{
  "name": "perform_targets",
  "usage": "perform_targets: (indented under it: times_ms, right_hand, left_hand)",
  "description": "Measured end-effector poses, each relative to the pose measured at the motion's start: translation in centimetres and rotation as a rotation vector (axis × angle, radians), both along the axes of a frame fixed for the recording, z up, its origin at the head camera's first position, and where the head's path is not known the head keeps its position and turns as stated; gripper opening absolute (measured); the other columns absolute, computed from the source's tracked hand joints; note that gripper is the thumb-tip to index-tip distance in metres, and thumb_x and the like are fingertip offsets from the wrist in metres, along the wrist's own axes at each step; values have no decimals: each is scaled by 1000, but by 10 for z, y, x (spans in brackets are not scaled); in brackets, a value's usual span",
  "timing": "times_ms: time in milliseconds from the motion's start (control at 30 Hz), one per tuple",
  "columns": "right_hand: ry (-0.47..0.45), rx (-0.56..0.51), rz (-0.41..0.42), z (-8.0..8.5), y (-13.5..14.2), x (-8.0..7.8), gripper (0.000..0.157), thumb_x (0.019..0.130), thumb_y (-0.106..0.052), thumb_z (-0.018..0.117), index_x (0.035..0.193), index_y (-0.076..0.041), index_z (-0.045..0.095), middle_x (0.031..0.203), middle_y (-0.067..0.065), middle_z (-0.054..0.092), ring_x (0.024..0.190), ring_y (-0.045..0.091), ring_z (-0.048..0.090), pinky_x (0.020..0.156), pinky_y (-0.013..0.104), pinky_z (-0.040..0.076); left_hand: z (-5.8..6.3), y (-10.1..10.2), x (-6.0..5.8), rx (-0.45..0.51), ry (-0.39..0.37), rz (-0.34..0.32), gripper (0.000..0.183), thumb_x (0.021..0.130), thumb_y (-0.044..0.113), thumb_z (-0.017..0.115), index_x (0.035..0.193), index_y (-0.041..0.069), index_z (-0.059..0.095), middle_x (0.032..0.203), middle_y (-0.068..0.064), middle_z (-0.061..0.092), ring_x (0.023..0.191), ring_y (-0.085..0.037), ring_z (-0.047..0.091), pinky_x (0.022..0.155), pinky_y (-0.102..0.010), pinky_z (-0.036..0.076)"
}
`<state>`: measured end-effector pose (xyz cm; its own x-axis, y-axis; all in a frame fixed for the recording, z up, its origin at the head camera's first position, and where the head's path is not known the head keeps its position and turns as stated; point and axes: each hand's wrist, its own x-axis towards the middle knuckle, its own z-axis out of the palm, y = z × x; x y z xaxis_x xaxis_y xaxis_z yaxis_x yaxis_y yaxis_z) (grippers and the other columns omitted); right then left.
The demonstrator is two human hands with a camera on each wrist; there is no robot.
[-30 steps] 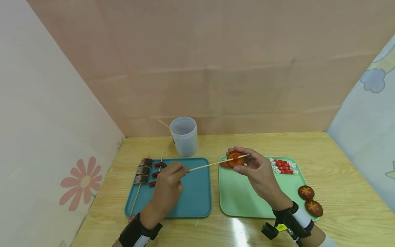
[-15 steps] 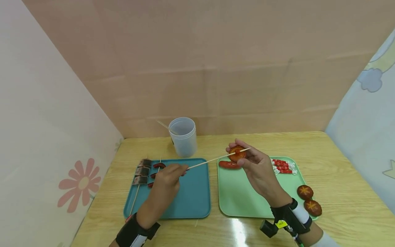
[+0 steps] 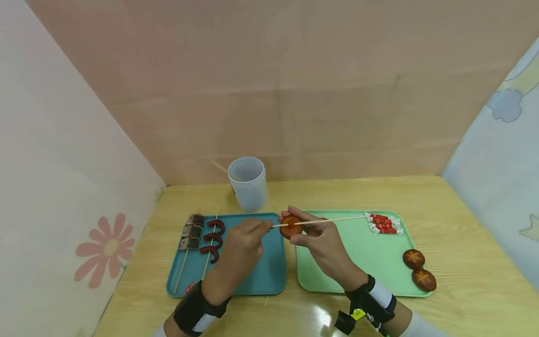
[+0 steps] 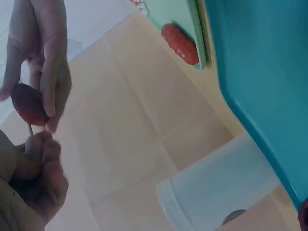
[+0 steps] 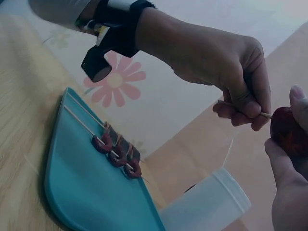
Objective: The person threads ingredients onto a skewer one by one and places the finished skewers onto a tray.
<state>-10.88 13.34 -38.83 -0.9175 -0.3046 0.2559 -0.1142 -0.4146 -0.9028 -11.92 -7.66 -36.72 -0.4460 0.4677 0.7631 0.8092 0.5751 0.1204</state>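
Observation:
In front of me, a thin wooden skewer (image 3: 337,220) runs through a brown-red mushroom (image 3: 288,233), which has a star mark on its cap in the right wrist view. My left hand (image 3: 243,245) pinches the skewer by its left end, close beside the mushroom. Fingers and thumb of my right hand (image 3: 327,245) hold the mushroom by its rim. The long free part of the skewer stretches right, past that hand. Two more star-marked mushrooms (image 3: 419,270) lie at the right edge of the green tray (image 3: 328,276).
The blue tray (image 3: 265,281) holds one skewer of curled dark red pieces (image 3: 212,238) and another of grey-brown rolls (image 3: 191,231). Behind stands a translucent cup (image 3: 250,192) with thin sticks. Red-and-white pieces (image 3: 384,223) and a sausage (image 4: 180,44) lie on the green tray.
My right hand has moved left with the mushroom, along the skewer to my left hand. The skewer's long part now sticks out on the mushroom's right side.

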Motion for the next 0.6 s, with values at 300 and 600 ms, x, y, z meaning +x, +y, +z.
perform_targets:
  times_ms: [300, 600]
  right_hand:
    - [56, -1, -25, 3, 3, 0, 65, 84, 5, 66, 144, 8, 41, 138, 13, 57, 127, 27, 53, 93, 34, 50]
    - [185, 1134, -360, 11, 90, 4, 57, 82, -27, 74, 131, -2, 59, 130, 21, 59, 112, 41, 58, 87, 49, 52]
  left_hand:
    - [11, 4, 1, -103, 17, 89, 27, 72, -16, 70, 89, 3, 75, 80, -6, 63, 73, -18, 58, 59, -28, 54]
    - [8, -26, 1, 35, 74, 232, 9, 76, -3, 75, 82, 2, 78, 73, -6, 65, 61, -19, 57, 46, -30, 50]
